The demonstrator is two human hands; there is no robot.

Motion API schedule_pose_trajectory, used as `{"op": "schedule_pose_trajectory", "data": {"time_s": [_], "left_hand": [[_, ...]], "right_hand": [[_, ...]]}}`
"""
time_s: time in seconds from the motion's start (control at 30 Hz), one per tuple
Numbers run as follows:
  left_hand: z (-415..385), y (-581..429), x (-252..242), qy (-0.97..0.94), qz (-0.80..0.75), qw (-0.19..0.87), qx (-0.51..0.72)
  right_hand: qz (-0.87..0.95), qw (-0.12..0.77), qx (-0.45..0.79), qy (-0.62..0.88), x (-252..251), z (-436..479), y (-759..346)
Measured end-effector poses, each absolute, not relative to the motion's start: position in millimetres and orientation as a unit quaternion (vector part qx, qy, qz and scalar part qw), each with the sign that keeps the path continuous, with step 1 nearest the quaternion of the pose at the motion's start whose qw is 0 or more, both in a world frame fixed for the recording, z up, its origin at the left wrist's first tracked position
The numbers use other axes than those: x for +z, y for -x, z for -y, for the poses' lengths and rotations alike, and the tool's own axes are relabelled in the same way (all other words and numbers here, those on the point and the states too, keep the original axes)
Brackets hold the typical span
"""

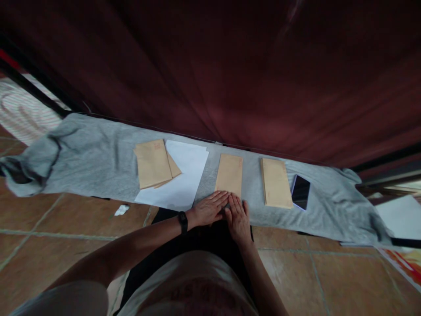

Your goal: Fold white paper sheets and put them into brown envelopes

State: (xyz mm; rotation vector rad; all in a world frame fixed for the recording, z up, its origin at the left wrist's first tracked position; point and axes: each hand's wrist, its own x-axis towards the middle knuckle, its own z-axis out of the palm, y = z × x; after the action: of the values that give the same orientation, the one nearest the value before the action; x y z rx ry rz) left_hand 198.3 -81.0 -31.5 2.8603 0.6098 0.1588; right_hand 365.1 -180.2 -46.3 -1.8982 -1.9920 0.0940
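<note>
A brown paper envelope [229,172] lies flat in front of me, its near end under my fingertips. My left hand [210,208] rests on that end with its fingers stretched out. Beside it, my right hand [238,219] presses there too, fingers straight and pointing away from me. The fingertips of both hands nearly meet. To the left, several brown envelopes [153,164] lie fanned in a pile, partly over white paper sheets [187,164]. On the right is a neat stack of brown envelopes [276,182].
A phone [300,192] lies right of the stack. Everything rests on a narrow surface covered by grey cloth [98,153]. A dark red curtain [210,79] hangs behind it. On the tiled floor [82,219] lies a white scrap [122,210].
</note>
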Motion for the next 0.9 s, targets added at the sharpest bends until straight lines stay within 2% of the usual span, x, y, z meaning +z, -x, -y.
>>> {"op": "schedule_pose_trajectory", "data": {"time_s": [0.37,0.9], "left_hand": [[88,-186,-52,-0.964,-0.234,0.055,0.11],[101,-187,-45,-0.956,-0.286,0.017,0.068]], "right_hand": [[0.68,0.197,-0.001,0.706,-54,193,-376],[0.682,0.201,0.009,0.703,-48,176,-359]]}}
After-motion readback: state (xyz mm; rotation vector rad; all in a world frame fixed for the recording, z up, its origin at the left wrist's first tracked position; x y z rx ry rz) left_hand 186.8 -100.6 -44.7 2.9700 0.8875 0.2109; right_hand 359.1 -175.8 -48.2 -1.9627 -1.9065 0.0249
